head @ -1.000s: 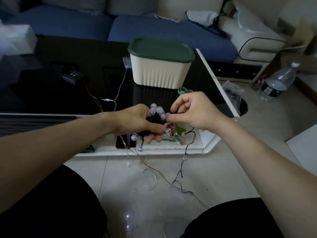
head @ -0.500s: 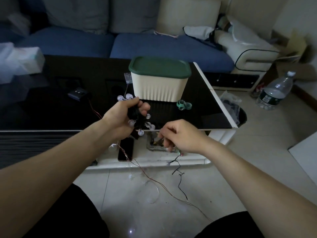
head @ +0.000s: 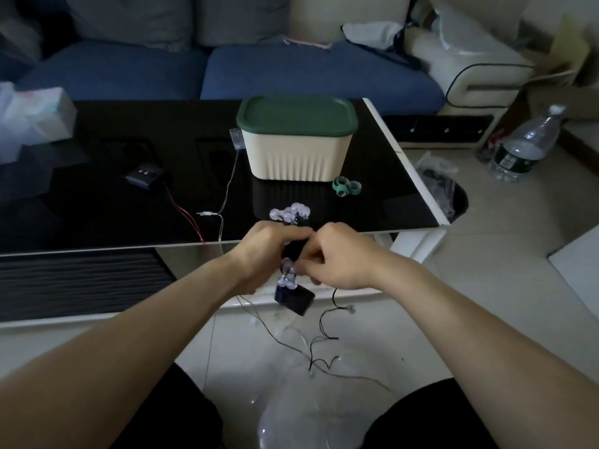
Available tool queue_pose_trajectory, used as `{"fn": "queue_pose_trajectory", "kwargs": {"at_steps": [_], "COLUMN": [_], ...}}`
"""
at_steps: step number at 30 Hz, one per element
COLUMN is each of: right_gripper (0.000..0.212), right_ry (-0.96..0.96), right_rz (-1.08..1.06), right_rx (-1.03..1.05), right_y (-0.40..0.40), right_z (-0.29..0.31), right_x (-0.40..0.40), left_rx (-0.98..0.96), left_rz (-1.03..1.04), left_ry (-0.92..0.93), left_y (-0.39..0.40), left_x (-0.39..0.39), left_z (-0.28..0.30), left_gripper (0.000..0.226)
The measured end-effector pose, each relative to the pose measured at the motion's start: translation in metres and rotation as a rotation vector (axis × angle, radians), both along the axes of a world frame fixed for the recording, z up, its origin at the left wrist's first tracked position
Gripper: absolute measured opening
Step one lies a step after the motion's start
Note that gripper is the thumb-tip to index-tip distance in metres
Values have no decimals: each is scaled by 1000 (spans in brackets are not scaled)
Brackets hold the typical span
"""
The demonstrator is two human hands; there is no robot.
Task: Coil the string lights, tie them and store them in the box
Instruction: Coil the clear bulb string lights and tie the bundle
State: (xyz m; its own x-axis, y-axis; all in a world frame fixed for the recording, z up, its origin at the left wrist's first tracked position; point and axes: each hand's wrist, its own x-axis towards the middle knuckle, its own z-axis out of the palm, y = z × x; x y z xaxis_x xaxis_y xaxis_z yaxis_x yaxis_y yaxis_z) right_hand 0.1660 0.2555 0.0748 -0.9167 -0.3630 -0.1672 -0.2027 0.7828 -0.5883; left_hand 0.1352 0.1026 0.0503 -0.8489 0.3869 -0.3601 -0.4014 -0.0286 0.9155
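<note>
I have both hands together just off the near edge of the black glass bench (head: 97, 202), above the floor. My left hand (head: 267, 251) is curled around the coiled bundle of string lights (head: 288, 213); a cluster of clear bulbs pokes out above its knuckles, and another small clump of bulbs hangs below, between the two hands. My right hand (head: 340, 257) sits just beside the left, its fingers (head: 306, 265) curled inward and pinching at the dark wire of the bundle near that lower clump. The exact contact point is blurred, so I can't say which strand it has.

A small black battery pack (head: 295, 299) dangles just under the hands, tilted. From there loose black wire (head: 319, 348) trails down and lies in loops on the pale tiled floor between my knees, with a few small bulbs along it.

The box (head: 296, 155), cream with ribbed sides, stands on the bench beyond my hands, well apart from them, its green lid (head: 296, 116) on. Just to the right of the box base lie green ties (head: 346, 187), curled into loops. A second thin wire with a clear pack lies to the left of the box, and a small dark controller (head: 144, 176) with a red wire sits further left.
</note>
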Motion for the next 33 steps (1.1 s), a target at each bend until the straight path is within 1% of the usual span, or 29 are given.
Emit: {"fn": "queue_pose_trajectory", "kwargs": {"at_steps": [2,4,7,9,11,14,16,18,20,22,24,27,29,30,31,33], "right_gripper": [25,20,35,37,38,43,45,41,31,22,21,26,23,21,19,19], "right_ry": [64,51,39,69,32,-51,-64,-43,-27,-24,-17,-31,-37,-21,8,60], "right_rz": [-51,-98,-208,-233,-240,-217,-192,-192,-227,-266,-302,-361,-362,-348,-328,-275], "right_rx": [-40,-85,-161,-151,-162,-186,-208,-246,-283,-287,-260,-196,-163,-148,-132,-82], "right_y": [6,14,26,30,32,35,33,34,37,41,44,43,38,35,30,20], "right_z": [6,9,11,11,11,9,9,9,8,4,-1,-10,-14,-15,-17,-18], "right_x": [-2,-5,-11,-16,-20,-25,-26,-27,-28,-28,-26,-20,-16,-14,-12,-10], "left_rx": [-31,-48,-74,-51,-48,-63,-82,-114,-113,-66,4,221,375,421,428,363], "left_rz": [-70,-172,-272,-282,-313,-473,-551,-566,-480,-310,-145,108,209,233,251,297], "left_ry": [14,-7,40,69,80,81,80,91,82,35,-31,-234,-411,-478,-506,-462], "left_y": [2,2,4,5,5,-3,-14,-24,-29,-28,-26,-20,-17,-15,-13,-11], "left_x": [2,7,7,1,-5,-17,-24,-30,-32,-35,-41,-51,-56,-56,-56,-55], "left_z": [-1,1,3,4,9,15,14,10,9,7,7,9,8,8,6,2], "left_gripper": [33,40,47,52,49,45,39,36,34,32,29,16,18,19,18,19]}}
